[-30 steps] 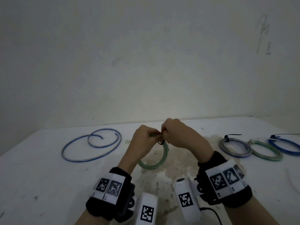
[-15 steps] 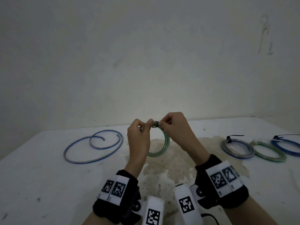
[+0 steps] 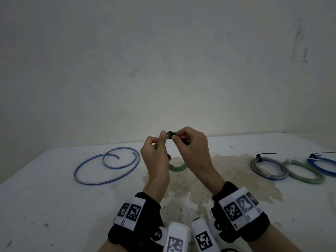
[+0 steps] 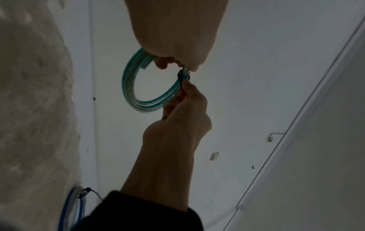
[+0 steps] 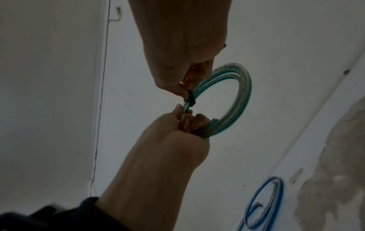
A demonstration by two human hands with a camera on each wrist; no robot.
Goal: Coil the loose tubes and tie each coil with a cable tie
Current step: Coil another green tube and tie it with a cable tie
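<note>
A green tube coil [image 3: 179, 167] hangs upright above the table, mostly hidden behind my hands. My left hand [image 3: 161, 140] grips its top left with curled fingers. My right hand [image 3: 179, 138] pinches the black cable tie [image 3: 170, 134] wrapped round the coil's top, between the two hands. The left wrist view shows the whole coil [image 4: 128, 87] with the tie [image 4: 182, 77] between my left hand [image 4: 177, 62] and right hand [image 4: 185, 87]. In the right wrist view, the tie [image 5: 190, 98] sits tight round the coil [image 5: 242, 93]; its tail is hidden.
A loose blue tube [image 3: 107, 164] lies in an open spiral on the table's left. Three tied coils lie at the right: grey-blue [image 3: 268, 168], green [image 3: 305, 172] and blue [image 3: 321, 163]. The white table [image 3: 45, 197] has a brown stain [image 3: 200, 179] under my hands. A wall rises behind.
Both hands have lifted the green coil off the table and raised it upright. The hands now sit higher, with the tie pinched at the top.
</note>
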